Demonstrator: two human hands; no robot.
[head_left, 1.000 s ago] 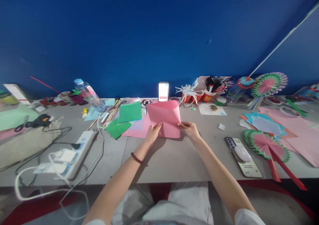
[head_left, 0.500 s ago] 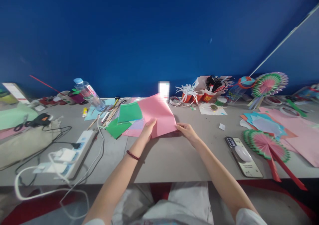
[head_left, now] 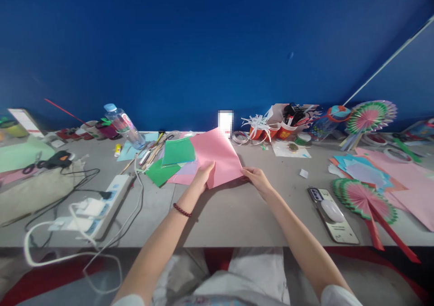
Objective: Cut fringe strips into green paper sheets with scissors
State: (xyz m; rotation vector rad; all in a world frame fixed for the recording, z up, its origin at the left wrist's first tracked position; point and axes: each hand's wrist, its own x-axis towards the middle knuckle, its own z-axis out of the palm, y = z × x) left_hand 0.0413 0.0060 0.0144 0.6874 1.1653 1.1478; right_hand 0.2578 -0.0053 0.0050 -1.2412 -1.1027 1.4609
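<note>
A pink sheet of paper (head_left: 217, 154) is held tilted above the grey table (head_left: 230, 215), its far corner pointing up toward the blue wall. My left hand (head_left: 203, 176) pinches its near left edge, fingers closed on the paper. At the sheet's near right corner my right hand (head_left: 257, 178) grips the paper. Just left of the sheet lies a stack of green paper (head_left: 178, 151) on more pink and lilac sheets.
A power strip (head_left: 101, 202) with cables lies at left, near a glue gun (head_left: 50, 160) and a water bottle (head_left: 122, 125). A phone (head_left: 334, 214) with a white oval on it and paper fans (head_left: 362, 197) lie at right. Red cups (head_left: 271, 132) stand at the back.
The pink sheet, curled over into a loop a second ago, has opened into a flat tilted sheet. Both hands stay on its near edge; the left hand shifted slightly left.
</note>
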